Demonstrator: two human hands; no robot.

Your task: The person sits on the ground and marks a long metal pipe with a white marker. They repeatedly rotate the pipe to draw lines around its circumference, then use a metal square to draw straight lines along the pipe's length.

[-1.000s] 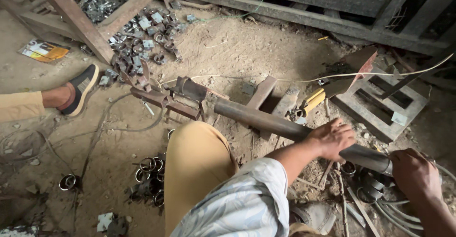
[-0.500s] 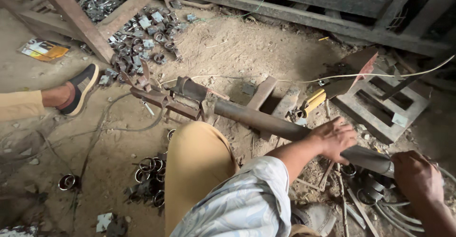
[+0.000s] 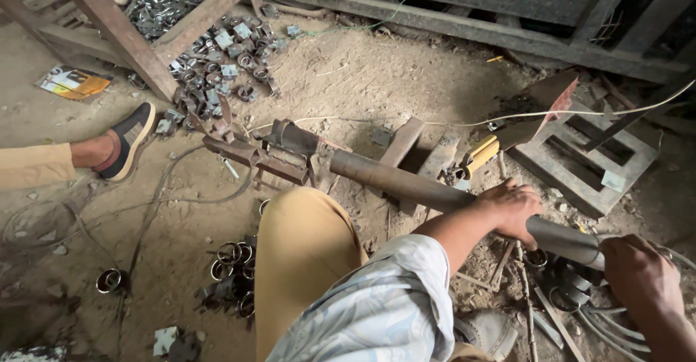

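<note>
Far left, a foot in a dark slip-on shoe with a pale sole rests on the sandy floor, with a heap of small grey metal rings and clips just above it by a slanted rusty steel beam. Moving in, a rusty metal clamp fixture sits on the ground, a loose cluster of shiny steel rings lying below it near the tan-trousered knee. Now the centre: a long dark round steel pipe runs diagonally from the fixture down to the right. The left hand is curled over the top of it, fingers wrapped, gripping mid-length. Behind it lies a yellow-handled tool. Far right, the right hand closes around the pipe's lower end, above curved metal strips.
</note>
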